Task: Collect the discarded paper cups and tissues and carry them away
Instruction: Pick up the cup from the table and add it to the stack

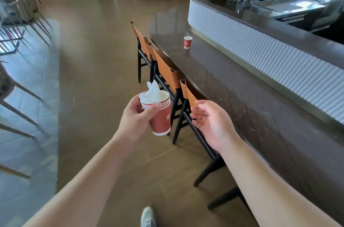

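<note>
Stack of four red cups (161, 115) with tissue (153, 90) in left hand (136, 117) grip, right hand (210, 124) released, one cup (187, 42) on counter (242, 96)

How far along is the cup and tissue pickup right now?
Done: several red cups are nested into one stack with tissue stuffed in the top. In hand: the left hand grips that stack; the right hand is free. Left: a lone cup stands on the counter ahead.

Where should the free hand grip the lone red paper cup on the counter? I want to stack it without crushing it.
Probably the red paper cup by its mid-wall, fingers coming from the chair side: it stands upright, clear all round, on the dark counter.
</note>
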`<state>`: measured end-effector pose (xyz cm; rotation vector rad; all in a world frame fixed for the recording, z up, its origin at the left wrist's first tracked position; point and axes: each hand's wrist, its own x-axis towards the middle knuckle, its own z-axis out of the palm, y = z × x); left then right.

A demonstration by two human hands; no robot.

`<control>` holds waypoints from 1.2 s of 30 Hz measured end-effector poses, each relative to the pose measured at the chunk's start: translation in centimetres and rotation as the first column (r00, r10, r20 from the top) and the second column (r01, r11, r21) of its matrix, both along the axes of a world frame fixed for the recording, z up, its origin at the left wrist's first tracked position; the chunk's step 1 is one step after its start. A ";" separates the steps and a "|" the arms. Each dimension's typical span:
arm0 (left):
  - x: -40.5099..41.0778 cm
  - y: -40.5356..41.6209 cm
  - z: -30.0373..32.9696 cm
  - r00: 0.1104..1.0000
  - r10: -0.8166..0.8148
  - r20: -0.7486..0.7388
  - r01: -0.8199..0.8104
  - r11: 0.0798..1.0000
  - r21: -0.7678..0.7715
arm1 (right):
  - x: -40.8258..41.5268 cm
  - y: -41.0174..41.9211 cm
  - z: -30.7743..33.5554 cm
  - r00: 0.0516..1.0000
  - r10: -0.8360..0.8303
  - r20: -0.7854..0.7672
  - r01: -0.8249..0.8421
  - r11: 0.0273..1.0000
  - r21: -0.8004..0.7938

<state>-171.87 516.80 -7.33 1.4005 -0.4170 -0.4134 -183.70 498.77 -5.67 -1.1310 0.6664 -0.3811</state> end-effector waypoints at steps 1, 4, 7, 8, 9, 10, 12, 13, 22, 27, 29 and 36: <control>2.4 0.0 0.2 1.000 -0.003 0.004 0.003 1.000 0.000 | 2.3 0.0 0.1 1.000 0.003 -0.004 -0.003 1.000 -0.002; 9.8 0.0 1.5 1.000 -0.004 0.027 0.004 1.000 -0.006 | 9.1 0.1 0.8 1.000 0.000 0.017 0.000 1.000 -0.007; 15.9 0.0 2.4 0.999 0.003 0.042 -0.002 1.000 -0.023 | 14.8 0.2 1.4 1.000 0.003 0.021 -0.003 1.000 0.006; 17.5 0.1 2.5 0.999 0.014 0.039 -0.013 1.000 -0.025 | 16.4 0.2 1.4 1.000 0.014 0.018 -0.014 1.000 0.003; 19.1 0.2 2.5 0.999 0.025 0.035 -0.024 0.999 -0.028 | 17.9 0.2 1.5 0.999 0.027 0.018 -0.027 1.000 -0.005; 20.5 0.2 2.4 0.999 0.034 0.031 -0.033 0.999 -0.029 | 19.4 0.1 1.6 0.999 0.037 0.019 -0.036 0.999 -0.016; 23.3 0.0 2.3 0.998 0.049 0.027 -0.048 0.999 -0.025 | 22.4 -0.4 1.8 0.999 0.038 0.020 -0.037 0.998 -0.047; 24.6 -0.2 2.2 0.998 0.055 0.023 -0.055 0.998 -0.022 | 23.8 -0.7 1.8 0.999 0.036 0.020 -0.035 0.997 -0.064; 35.9 -6.2 1.1 0.999 0.044 0.010 -0.044 0.999 0.028 | 35.3 -7.4 -0.3 1.000 0.025 0.014 -0.024 0.999 -0.044; 43.1 -13.1 1.0 0.999 0.041 -0.002 -0.041 0.998 0.050 | 43.2 -14.1 -1.0 0.999 0.002 0.047 -0.002 1.000 -0.006; 45.8 -16.4 1.6 1.000 0.019 -0.012 -0.018 0.997 0.071 | 45.9 -17.0 -0.9 0.999 -0.016 0.040 0.015 1.000 0.019; 54.5 -26.2 3.8 0.998 -0.056 0.014 0.055 0.996 0.076 | 53.1 -26.3 -0.8 0.996 -0.031 0.086 0.027 0.999 0.046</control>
